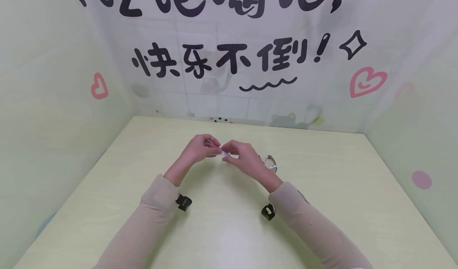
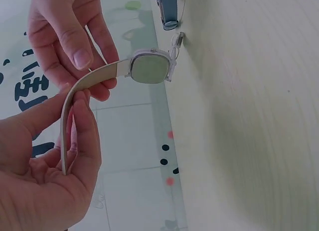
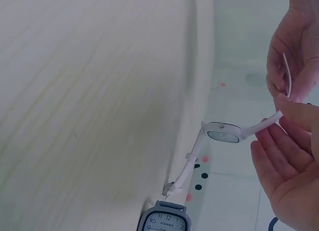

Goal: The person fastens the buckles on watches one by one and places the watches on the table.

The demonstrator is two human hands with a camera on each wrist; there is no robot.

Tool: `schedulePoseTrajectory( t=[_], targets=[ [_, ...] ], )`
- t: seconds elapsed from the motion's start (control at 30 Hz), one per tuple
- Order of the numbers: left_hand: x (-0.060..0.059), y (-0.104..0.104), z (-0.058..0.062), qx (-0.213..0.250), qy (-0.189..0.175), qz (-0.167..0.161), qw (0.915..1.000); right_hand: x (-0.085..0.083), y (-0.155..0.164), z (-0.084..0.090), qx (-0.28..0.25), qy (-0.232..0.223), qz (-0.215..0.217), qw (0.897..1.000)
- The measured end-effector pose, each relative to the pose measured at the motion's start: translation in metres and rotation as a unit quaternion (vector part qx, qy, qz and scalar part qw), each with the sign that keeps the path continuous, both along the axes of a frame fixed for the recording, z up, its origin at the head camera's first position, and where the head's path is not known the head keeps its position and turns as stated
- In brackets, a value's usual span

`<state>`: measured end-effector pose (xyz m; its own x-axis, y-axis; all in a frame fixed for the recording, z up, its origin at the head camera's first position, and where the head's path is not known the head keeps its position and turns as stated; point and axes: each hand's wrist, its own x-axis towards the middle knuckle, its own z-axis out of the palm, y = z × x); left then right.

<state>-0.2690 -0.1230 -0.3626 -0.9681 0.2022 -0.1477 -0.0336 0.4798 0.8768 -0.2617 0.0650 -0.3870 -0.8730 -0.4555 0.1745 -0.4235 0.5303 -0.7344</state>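
Observation:
A white wristwatch with a square-cornered case (image 2: 149, 67) hangs by one half of its strap, between the two hands. My left hand (image 1: 202, 149) pinches that strap half; in the left wrist view the band bends down along the fingers, its end against the palm. My right hand (image 1: 247, 157) holds the same strap half nearer the case, thumb on one side and fingers behind, as the right wrist view shows. The other strap half (image 3: 187, 169), with a buckle at its end, dangles free. In the head view the fingers mostly hide this watch.
A second watch (image 3: 165, 220), grey-blue with a numbered dial, stands on the pale wooden table (image 1: 222, 229) just right of my right hand. Fabric walls (image 1: 222, 98) with black lettering enclose the table's back and sides. Small black cameras (image 1: 184, 202) sit at both wrists.

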Motion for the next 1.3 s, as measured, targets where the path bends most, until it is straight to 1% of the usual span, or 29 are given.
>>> schedulePoseTrajectory(
  t=[0.13,0.27,0.4,0.5,0.57,0.63,0.7,0.8,0.87,0.97,1.07,1.13,1.23,1.3],
  targets=[
    [0.001,0.004,0.001,0.040,-0.001,0.001,0.9992,0.000,0.000,-0.002,-0.010,0.019,-0.012,1.000],
    [0.001,0.006,0.002,0.075,0.003,0.002,0.9972,0.001,0.003,0.001,-0.024,0.043,-0.019,0.999],
    [0.001,0.008,0.001,0.113,0.001,-0.009,0.9935,0.002,0.007,0.005,-0.032,0.060,-0.026,0.997],
    [0.002,0.008,-0.001,0.129,0.004,-0.022,0.9914,0.002,0.012,0.009,-0.047,0.072,-0.034,0.996],
    [0.003,0.007,-0.004,0.120,0.016,-0.043,0.9917,0.003,0.016,0.011,-0.062,0.078,-0.039,0.994],
    [0.003,0.006,-0.008,0.095,0.035,-0.070,0.9925,0.004,0.019,0.013,-0.078,0.082,-0.045,0.993],
    [0.004,0.007,-0.013,0.072,0.049,-0.096,0.9915,0.006,0.023,0.016,-0.090,0.082,-0.051,0.991],
    [0.005,0.011,-0.022,0.029,0.061,-0.119,0.9906,0.008,0.028,0.019,-0.101,0.083,-0.064,0.989],
    [0.006,0.015,-0.028,0.005,0.061,-0.129,0.9897,0.009,0.031,0.021,-0.110,0.083,-0.069,0.988],
    [0.008,0.021,-0.035,-0.024,0.057,-0.143,0.9878,0.011,0.035,0.025,-0.127,0.082,-0.079,0.985],
    [0.009,0.026,-0.040,-0.028,0.052,-0.152,0.9865,0.012,0.039,0.028,-0.146,0.076,-0.085,0.983],
    [0.009,0.029,-0.042,-0.028,0.050,-0.151,0.9870,0.012,0.040,0.029,-0.164,0.073,-0.090,0.980],
    [0.011,0.032,-0.044,-0.030,0.055,-0.141,0.9879,0.012,0.041,0.030,-0.195,0.069,-0.097,0.974],
    [0.012,0.034,-0.045,-0.021,0.053,-0.137,0.9889,0.013,0.043,0.031,-0.212,0.068,-0.101,0.970]
  ],
)
